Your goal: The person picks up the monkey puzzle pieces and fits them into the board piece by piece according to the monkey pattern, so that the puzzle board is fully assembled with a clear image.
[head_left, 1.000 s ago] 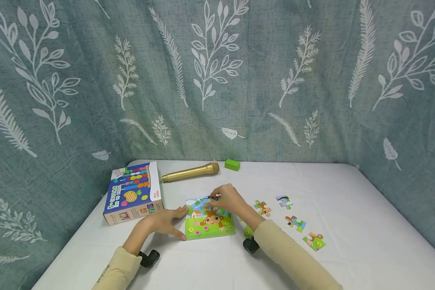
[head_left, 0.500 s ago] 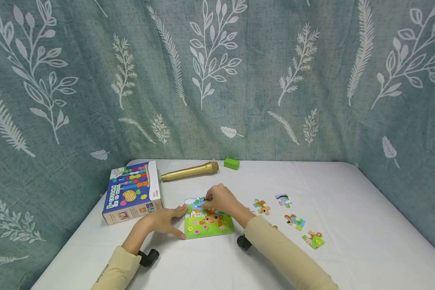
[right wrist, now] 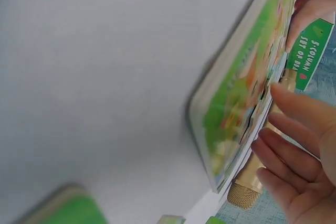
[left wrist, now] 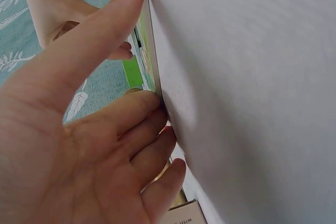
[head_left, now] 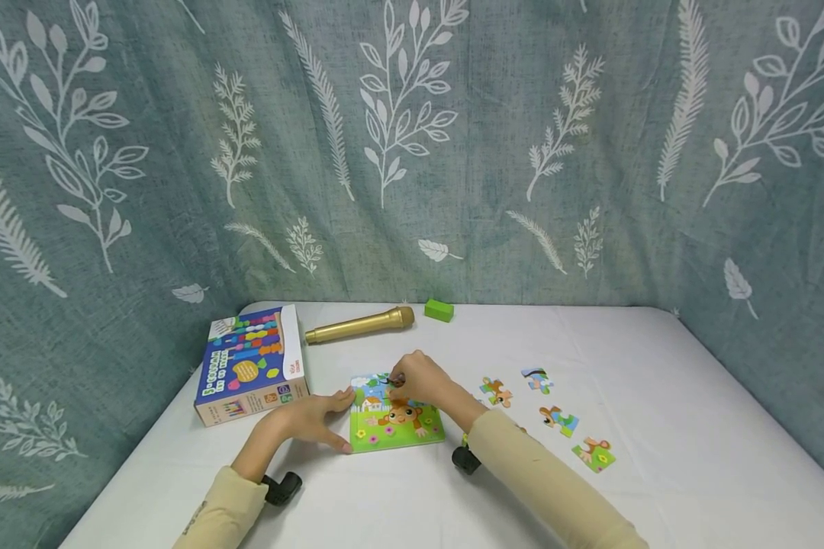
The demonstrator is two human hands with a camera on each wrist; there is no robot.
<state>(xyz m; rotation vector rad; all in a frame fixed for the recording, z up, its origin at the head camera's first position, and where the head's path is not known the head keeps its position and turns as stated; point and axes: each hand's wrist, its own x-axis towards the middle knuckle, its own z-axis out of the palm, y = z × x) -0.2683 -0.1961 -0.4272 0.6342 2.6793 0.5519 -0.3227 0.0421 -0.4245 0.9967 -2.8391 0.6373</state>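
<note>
Head view. One monkey jigsaw puzzle board (head_left: pixel 398 438), square, flat on a white-covered table (head_left: pixel 378 507), between both hands. Left hand (head_left: pixel 309 418): thumb and forefinger spread, touching the board's left edge, not closed round it. Right hand (head_left: pixel 422 379): over the board's upper part, thumb and fingers pinching a dark-printed puzzle piece (head_left: pixel 397 380), mostly covered by the fingers. Four loose jigsaw pieces (head_left: pixel 559 420), printed, right of the board; others part-hidden by the right sleeve (head_left: pixel 542 473). One boxed bead set (head_left: pixel 250 366), far left. One gold toy microphone (head_left: pixel 360 326), behind the board. One green block (head_left: pixel 439 310), beside the microphone's head. Grey-green leaf-print curtain (head_left: pixel 412 152), behind.

Left wrist view. Board seen edge-on; left thumb at one end of the edge, fingertips farther along it. Green block and a box corner beyond.

Right wrist view. Board seen obliquely, pale rim, green print. Right thumb and fingertips meet its face, set apart; the pinched piece is not distinct here. Microphone behind the fingers; box lettering reads "5-COLUMN SET OF". One blurred green piece, lower left.
</note>
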